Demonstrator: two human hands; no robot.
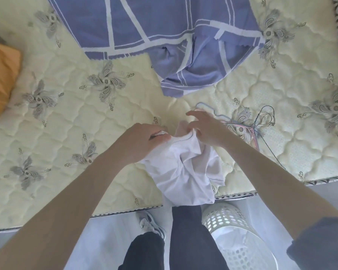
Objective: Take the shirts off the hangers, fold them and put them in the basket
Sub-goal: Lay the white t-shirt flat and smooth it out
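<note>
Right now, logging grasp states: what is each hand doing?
Left hand: closed, gripping the white shirt.
Right hand: pinching the shirt's edge, other fingers spread.

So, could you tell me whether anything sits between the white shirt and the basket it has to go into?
Nothing visible does. The white shirt, held by the left hand and right hand, hangs over the mattress edge, and the basket stands on the floor just below and to the right, its mouth open with some white fabric already inside.

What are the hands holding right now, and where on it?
Both hold the white shirt at its top edge: the left hand fist-closed on bunched fabric, the right hand pinching the neckline, other fingers spread. The rest hangs over the mattress edge.
</note>
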